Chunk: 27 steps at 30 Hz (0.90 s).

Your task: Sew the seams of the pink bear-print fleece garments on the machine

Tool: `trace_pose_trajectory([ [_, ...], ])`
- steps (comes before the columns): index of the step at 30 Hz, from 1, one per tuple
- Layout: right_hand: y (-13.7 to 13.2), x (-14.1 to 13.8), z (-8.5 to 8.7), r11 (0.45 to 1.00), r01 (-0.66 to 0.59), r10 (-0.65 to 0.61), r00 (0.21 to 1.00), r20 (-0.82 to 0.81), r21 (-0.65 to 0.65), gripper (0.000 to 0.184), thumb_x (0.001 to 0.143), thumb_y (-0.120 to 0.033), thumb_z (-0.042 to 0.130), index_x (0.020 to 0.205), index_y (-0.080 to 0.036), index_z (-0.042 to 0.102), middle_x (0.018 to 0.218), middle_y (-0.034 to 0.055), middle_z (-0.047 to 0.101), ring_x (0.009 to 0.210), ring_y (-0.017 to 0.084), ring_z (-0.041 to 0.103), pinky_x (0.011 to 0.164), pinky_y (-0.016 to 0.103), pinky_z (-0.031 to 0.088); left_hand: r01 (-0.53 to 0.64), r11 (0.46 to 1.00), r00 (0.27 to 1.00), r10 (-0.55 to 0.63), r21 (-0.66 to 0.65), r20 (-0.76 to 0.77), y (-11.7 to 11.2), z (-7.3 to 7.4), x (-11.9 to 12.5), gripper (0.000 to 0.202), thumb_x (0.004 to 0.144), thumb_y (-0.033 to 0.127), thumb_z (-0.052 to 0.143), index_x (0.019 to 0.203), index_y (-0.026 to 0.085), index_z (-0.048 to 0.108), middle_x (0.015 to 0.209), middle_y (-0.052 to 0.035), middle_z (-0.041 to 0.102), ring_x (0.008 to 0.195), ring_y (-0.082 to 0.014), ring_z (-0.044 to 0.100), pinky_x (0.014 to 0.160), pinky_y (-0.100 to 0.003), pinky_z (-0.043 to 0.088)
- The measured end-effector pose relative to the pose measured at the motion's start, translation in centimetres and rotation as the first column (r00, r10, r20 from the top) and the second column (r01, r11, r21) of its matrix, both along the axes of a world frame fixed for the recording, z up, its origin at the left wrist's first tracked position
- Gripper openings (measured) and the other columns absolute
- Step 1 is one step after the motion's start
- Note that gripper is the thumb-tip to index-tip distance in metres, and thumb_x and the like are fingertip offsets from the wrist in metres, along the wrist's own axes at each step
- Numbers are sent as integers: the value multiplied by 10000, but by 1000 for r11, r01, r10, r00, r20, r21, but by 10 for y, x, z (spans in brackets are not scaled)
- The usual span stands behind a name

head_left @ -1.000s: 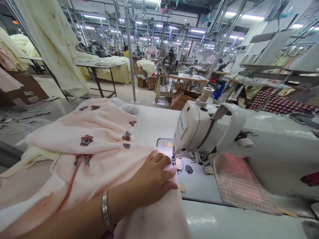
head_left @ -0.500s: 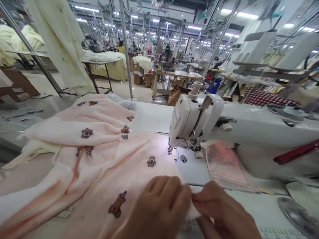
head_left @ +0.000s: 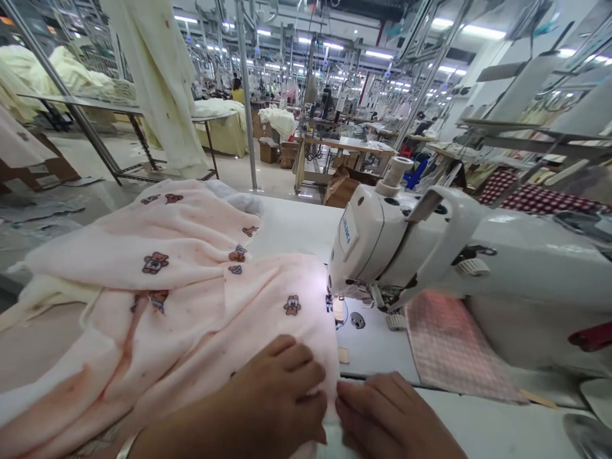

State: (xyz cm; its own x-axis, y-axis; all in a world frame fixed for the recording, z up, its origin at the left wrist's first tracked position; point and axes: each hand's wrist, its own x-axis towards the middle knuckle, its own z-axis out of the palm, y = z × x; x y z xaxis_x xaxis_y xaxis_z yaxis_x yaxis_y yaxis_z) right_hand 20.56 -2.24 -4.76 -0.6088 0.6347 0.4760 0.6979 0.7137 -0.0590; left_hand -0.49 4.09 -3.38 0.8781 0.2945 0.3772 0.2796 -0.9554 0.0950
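Observation:
A pink fabric [head_left: 191,299] printed with small bears lies bunched over the white sewing table [head_left: 291,226], its right edge running toward the needle of the white sewing machine [head_left: 406,248]. My left hand [head_left: 277,398] rests on the fabric's near edge, fingers curled and pressing down on it. My right hand [head_left: 387,417] meets it from the right, fingers together, pinching the same edge just in front of the machine's needle plate [head_left: 356,322].
A pink checked cloth [head_left: 454,344] lies under the machine's arm. Cream fabric [head_left: 162,83] hangs from a rack at the back left. Behind are metal-legged tables, cardboard boxes [head_left: 344,188] and rows of other sewing stations.
A second ago only my left hand lay flat on the fabric by the needle. It has drawn back toward me, and my right hand has joined it at the fabric's near edge.

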Motion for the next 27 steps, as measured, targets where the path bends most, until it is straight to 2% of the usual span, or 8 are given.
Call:
trace_pose_trajectory([
  [2, 14, 1, 5, 1000, 5, -5, 1000, -12, -18, 159, 885, -190, 481, 963, -167, 617, 910, 65, 666, 690, 156, 532, 577, 295, 407, 22, 998, 1000, -23, -53, -9, 17, 3, 0, 255, 842, 413, 592, 753, 175, 568, 832, -7, 592, 808, -173, 498, 762, -334, 365],
  [5, 35, 2, 10, 996, 37, -38, 999, 0, -82, 184, 875, -155, 462, 974, -179, 615, 834, 66, 626, 687, 157, 508, 590, 293, 392, 49, 996, 999, -49, -71, 3, 42, 3, 2, 227, 872, 370, 562, 742, 184, 579, 856, 4, 604, 846, -173, 501, 806, -338, 351],
  [9, 54, 2, 8, 987, 128, -122, 991, 59, -100, 206, 882, -160, 435, 975, -165, 618, 793, 88, 588, 729, 181, 507, 655, 335, 423, 20, 996, 998, -25, -82, -59, 64, 3, 5, 153, 888, 302, 546, 808, 186, 604, 922, -7, 614, 914, -179, 507, 835, -332, 355],
  [13, 57, 3, 1, 983, 163, -158, 985, 62, -85, 226, 890, -160, 419, 1020, -144, 604, 778, 87, 575, 736, 182, 511, 670, 336, 441, 67, 995, 995, -72, -74, -69, 72, 3, 5, 135, 923, 265, 486, 923, 190, 598, 1028, -6, 615, 997, -183, 505, 913, -348, 329],
  [19, 54, 6, 0, 976, 174, -174, 985, 8, -131, 203, 898, -200, 438, 1041, -186, 583, 849, 76, 581, 754, 186, 524, 634, 304, 423, 73, 993, 993, -81, -93, -87, 78, -3, 4, 122, 922, 268, 492, 962, 213, 592, 1094, -8, 603, 1028, -188, 505, 924, -349, 316],
  [23, 55, 6, 1, 974, 180, -182, 983, -1, -137, 190, 900, -210, 443, 1028, -191, 581, 847, 69, 585, 758, 189, 534, 593, 278, 390, 63, 993, 994, -71, -99, -85, 86, 0, 6, 154, 934, 287, 469, 990, 222, 596, 1095, -14, 605, 1017, -180, 513, 919, -347, 303],
  [27, 54, 6, 1, 970, 182, -187, 982, -16, -158, 184, 904, -223, 441, 1002, -198, 596, 839, 58, 580, 753, 177, 536, 598, 272, 388, 3, 990, 998, -11, -138, -56, 94, 3, 10, 167, 929, 271, 477, 932, 214, 635, 988, -4, 629, 959, -162, 525, 897, -330, 308],
])
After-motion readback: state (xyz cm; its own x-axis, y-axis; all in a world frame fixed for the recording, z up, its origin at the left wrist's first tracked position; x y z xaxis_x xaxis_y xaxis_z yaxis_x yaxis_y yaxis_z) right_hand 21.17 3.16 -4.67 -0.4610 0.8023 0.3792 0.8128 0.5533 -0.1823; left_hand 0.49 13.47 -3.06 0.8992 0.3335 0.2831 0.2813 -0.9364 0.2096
